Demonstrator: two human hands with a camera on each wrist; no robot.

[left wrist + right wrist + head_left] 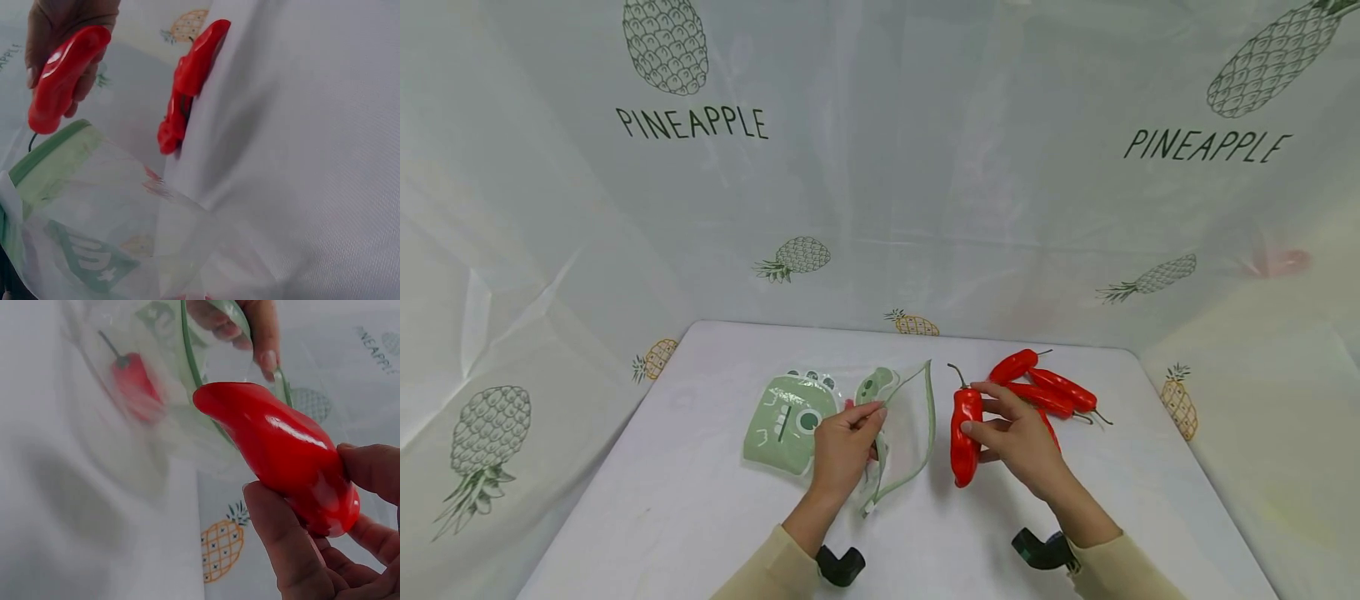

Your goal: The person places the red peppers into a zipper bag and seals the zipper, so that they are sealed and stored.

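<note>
My left hand (842, 446) pinches the rim of a clear zip bag (786, 429) with a green cartoon face printed on it. The bag's green-edged mouth gapes toward the right. Between thumb and fingers, my right hand (1026, 437) holds a shiny red chili pepper (966, 437) just to the right of that mouth. In the head view its thin stem points up and away. Through the plastic in the right wrist view, another red chili pepper (134, 387) shows inside the bag.
Several more red chili peppers (1060, 392) lie in a loose pile on the white table (685, 467), beyond my right hand. A pale sheet printed with pineapples (880, 183) hangs behind and at both sides. Dark wrist-worn pieces (841, 567) sit by both sleeves.
</note>
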